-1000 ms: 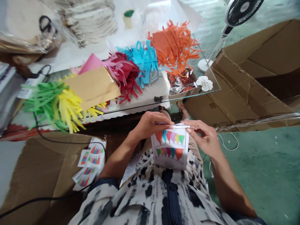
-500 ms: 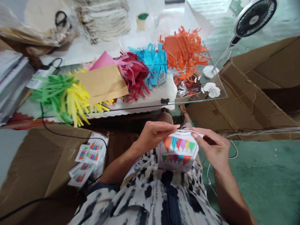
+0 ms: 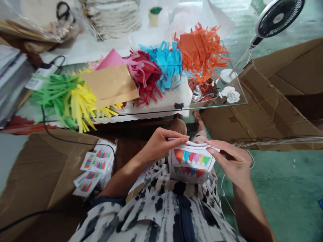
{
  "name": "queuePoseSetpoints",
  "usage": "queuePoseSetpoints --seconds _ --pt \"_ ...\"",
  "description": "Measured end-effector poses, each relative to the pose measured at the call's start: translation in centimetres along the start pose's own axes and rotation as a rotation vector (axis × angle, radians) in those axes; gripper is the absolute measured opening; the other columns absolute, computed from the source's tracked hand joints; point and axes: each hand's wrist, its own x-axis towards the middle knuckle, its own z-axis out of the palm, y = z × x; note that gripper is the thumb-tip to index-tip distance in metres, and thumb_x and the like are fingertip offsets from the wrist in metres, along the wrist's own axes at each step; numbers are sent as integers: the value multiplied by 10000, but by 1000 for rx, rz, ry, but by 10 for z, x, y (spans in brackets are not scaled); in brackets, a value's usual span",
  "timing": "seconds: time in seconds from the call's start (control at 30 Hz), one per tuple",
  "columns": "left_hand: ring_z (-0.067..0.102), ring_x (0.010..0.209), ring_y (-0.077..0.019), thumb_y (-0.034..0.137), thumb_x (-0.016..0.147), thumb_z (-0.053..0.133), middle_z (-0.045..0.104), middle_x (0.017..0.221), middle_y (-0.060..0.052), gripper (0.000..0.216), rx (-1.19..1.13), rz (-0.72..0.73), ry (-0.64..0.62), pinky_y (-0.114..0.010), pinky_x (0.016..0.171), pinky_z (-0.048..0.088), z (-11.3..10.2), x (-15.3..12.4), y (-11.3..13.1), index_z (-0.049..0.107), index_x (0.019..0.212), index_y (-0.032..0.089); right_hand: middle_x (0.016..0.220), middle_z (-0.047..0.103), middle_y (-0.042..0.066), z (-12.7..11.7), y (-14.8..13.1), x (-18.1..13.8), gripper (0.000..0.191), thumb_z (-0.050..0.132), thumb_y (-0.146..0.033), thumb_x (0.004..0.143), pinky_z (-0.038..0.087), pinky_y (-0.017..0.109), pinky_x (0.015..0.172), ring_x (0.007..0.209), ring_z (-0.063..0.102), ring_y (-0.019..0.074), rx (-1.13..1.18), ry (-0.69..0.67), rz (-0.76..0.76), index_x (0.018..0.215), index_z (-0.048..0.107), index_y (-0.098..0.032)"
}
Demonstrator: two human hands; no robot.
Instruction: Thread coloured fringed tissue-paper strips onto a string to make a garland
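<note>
Over my lap I hold a white printed card (image 3: pixel 191 162) showing two rows of colourful bunting; its upper edge looks folded or layered. My left hand (image 3: pixel 164 143) pinches that edge at the left, thumb and fingers pressed together. At the right end of the same edge, my right hand (image 3: pixel 233 159) grips the card between thumb and fingers. Whether it is one folded sheet or several sheets, I cannot tell. Similar printed cards (image 3: pixel 99 163) lie in a loose pile on the cardboard box to my left.
On the glass-topped table (image 3: pixel 161 112) lie green strips (image 3: pixel 54 90), yellow strips (image 3: pixel 82 101), a tan paper packet (image 3: pixel 112 85), and red, blue and orange fringed paper (image 3: pixel 199 50). A white fan (image 3: pixel 277 18) stands at right beside an open cardboard box (image 3: pixel 272 97). A black cable (image 3: pixel 73 144) crosses the left box.
The card's top edge has parted slightly near my left hand, which has shifted a little left. My right hand has moved slightly right and down. The camera view has shifted a little.
</note>
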Motion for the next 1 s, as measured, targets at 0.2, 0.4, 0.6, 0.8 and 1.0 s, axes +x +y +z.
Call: queuePoseSetpoints --seconds 0.2,0.4,0.6,0.8,1.0 --pt "797 854 -267 496 824 862 847 988 -100 373 12 15 52 -312 688 628 -2 0 -7 874 1038 191 1105 835 -1 2 -3 -3 252 807 -249 905 655 353 782 934 798 226 15 14 100 1129 834 -361" --pt "785 1015 -240 420 874 833 837 1112 -95 305 -9 113 49 -287 844 618 1 2 -1 863 1091 208 1122 830 -9 2 -10 2 288 792 -235 918 652 332 793 962 788 210 15 42 115 1169 819 -374" --pt "789 990 -229 381 875 837 833 1116 -107 278 -102 70 26 -281 835 619 1 -3 1 856 1079 193 1186 817 -15 -2 -14 -1 369 787 -184 915 649 344 800 1035 780 217 32 -13 64 1221 793 -391" --pt "770 1146 -295 360 871 828 808 1225 -105 451 -124 -48 -206 -328 922 633 -9 -29 26 779 1303 241 1131 825 -36 -9 -36 -14 554 796 -69 858 684 419 824 1034 803 255 11 -44 -142 1272 758 -436" --pt "763 1169 -292 380 852 856 782 1302 -82 504 76 -14 -311 -319 973 619 -9 -37 37 773 1326 230 1188 813 -23 -12 -39 -20 564 761 -75 877 707 402 715 1016 813 267 -89 -4 -272 1294 742 -455"
